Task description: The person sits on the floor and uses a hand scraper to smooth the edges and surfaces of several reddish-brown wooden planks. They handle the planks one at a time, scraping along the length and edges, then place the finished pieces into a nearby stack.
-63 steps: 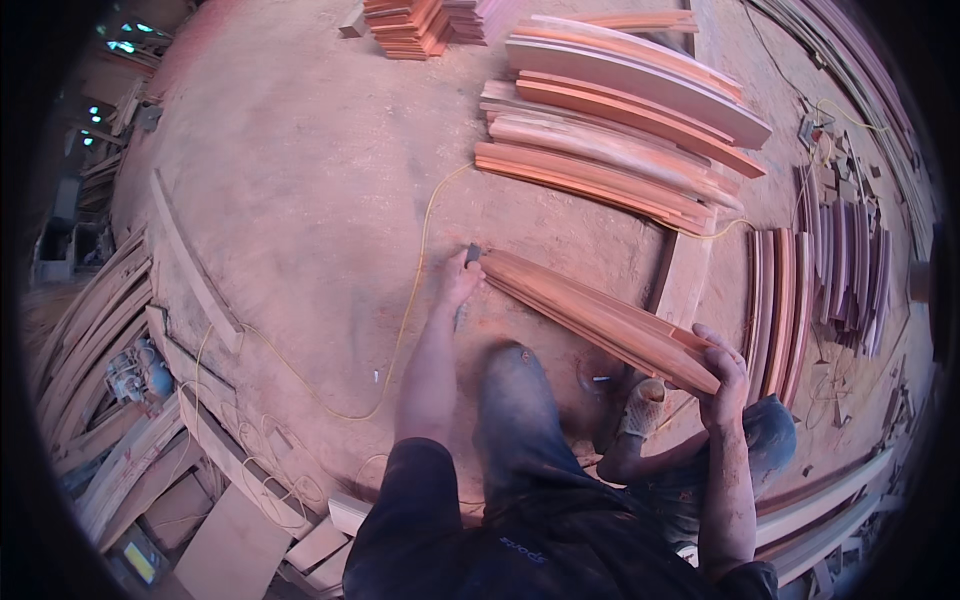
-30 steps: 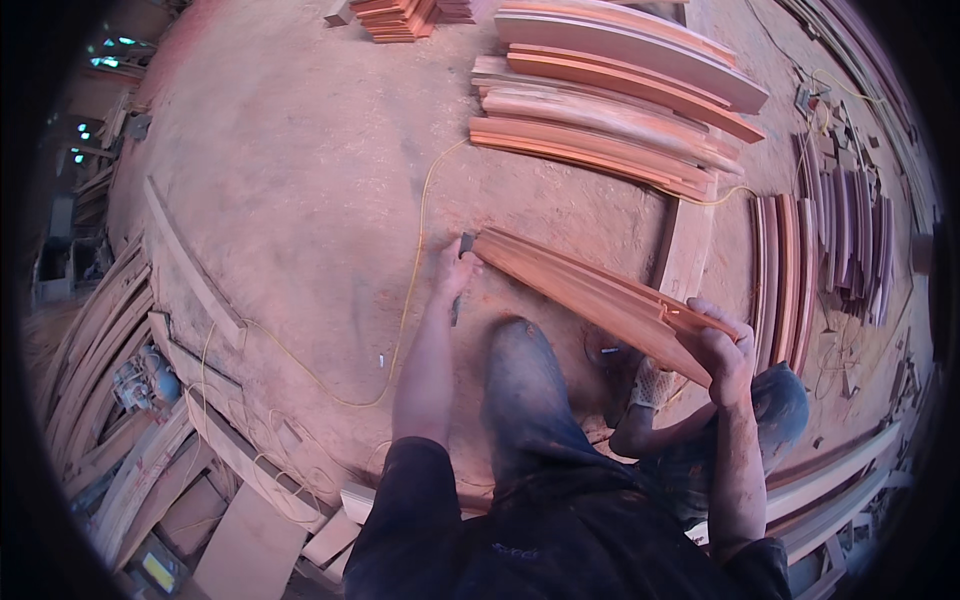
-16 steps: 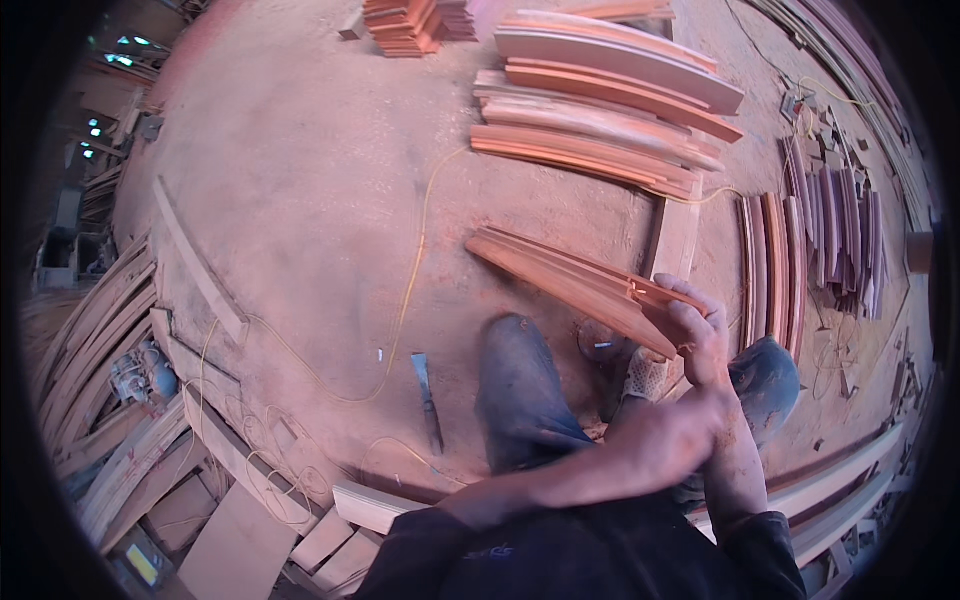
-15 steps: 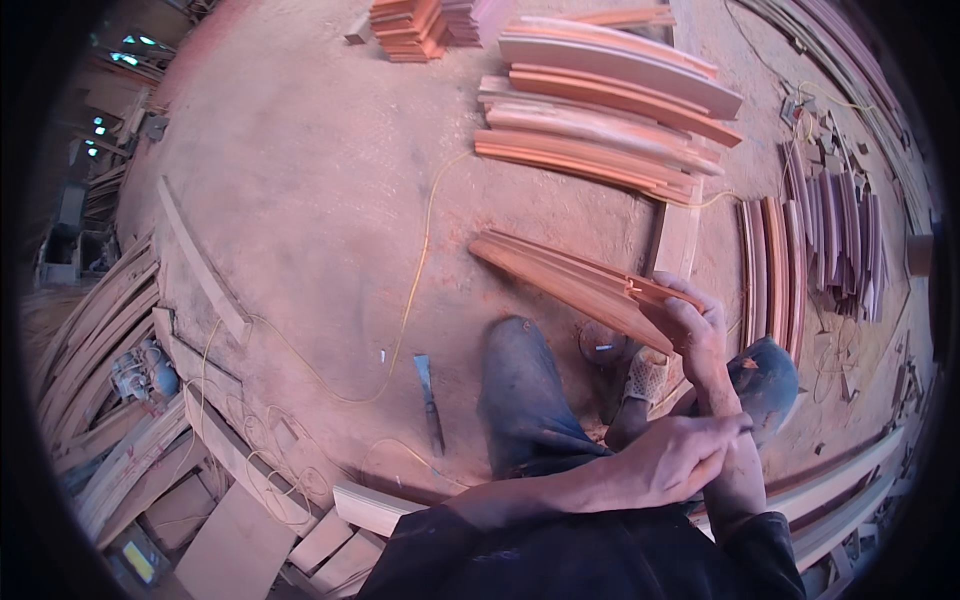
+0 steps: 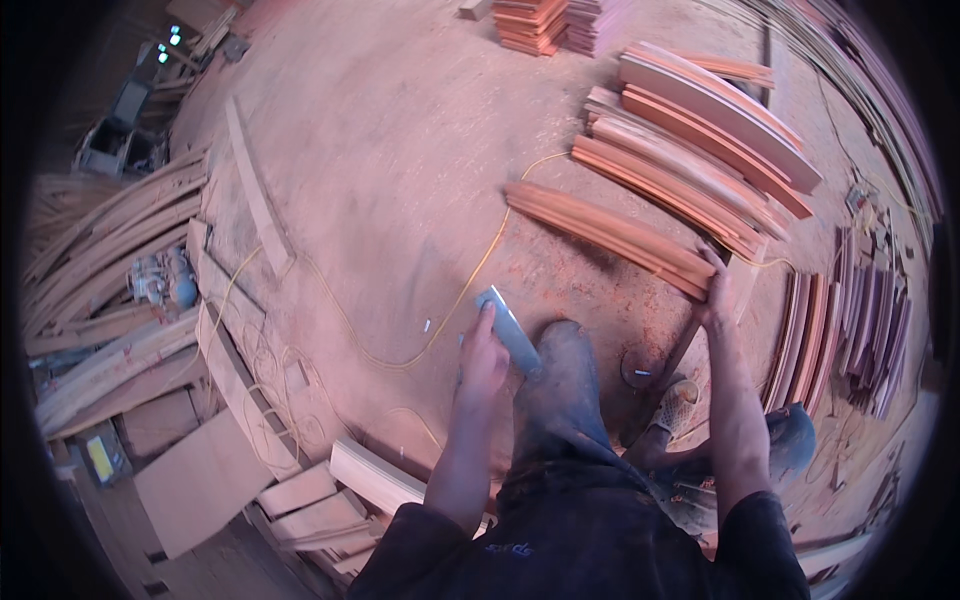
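Observation:
My left hand [image 5: 484,355] is closed around a flat metal-bladed tool [image 5: 510,330], which looks like a scraper. Its grey blade tilts above the floor beside my left knee, and its handle is hidden by the hand. With my right hand [image 5: 716,288] I grip the near end of a long reddish grooved wooden strip [image 5: 610,238]. The strip slants away to the far left, and its far end lies near the yellow cord. The fingers wrap its end, partly hidden behind the wood.
Stacked curved reddish boards [image 5: 690,140] lie beyond the strip. More strips [image 5: 805,335] stand in rows at the right. A yellow cord [image 5: 490,255] runs over the dusty floor. Piled timber [image 5: 110,260] and a blue-grey power tool [image 5: 165,280] are at the left, with a round dark object [image 5: 640,366] near my foot.
My left hand has left my right forearm and taken the bladed tool from the floor. The right hand has swung the strip farther forward. The whole view has shifted.

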Available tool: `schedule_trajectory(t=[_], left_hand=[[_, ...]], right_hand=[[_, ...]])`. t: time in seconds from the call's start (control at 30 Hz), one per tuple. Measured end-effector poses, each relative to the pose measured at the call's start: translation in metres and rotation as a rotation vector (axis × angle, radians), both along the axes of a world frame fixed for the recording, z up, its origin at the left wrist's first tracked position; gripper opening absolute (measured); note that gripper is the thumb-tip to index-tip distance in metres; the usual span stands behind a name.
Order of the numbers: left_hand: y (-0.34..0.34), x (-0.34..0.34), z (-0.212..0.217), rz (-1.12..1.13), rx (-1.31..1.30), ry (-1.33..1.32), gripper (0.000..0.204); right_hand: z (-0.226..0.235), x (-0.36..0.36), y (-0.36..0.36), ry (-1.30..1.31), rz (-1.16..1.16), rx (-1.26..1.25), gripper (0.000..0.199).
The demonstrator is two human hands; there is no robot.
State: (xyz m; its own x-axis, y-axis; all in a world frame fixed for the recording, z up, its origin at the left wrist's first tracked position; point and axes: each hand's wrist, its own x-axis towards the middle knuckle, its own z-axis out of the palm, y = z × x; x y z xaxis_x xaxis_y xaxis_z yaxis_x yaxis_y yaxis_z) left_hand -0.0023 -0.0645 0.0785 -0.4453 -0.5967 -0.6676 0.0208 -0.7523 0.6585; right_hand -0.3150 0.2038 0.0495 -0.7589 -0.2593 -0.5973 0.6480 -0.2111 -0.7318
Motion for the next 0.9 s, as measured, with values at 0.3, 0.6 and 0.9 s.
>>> schedule_trajectory(t=[0.3, 0.6, 0.9], left_hand=[[0.032, -0.03, -0.032, 0.086, 0.188, 0.158, 0.013], [0.04, -0.027, -0.032, 0.135, 0.25, 0.13, 0.028], [0.056, -0.047, -0.03, 0.055, 0.189, 0.239, 0.034]], right_hand=[[-0.105, -0.043, 0.032, -0.073, 0.138, 0.106, 0.096], [-0.108, -0.003, -0.073, 0.06, -0.123, 0.416, 0.085], [-0.023, 0.134, -0.112, 0.095, 0.466, -0.029, 0.042]])
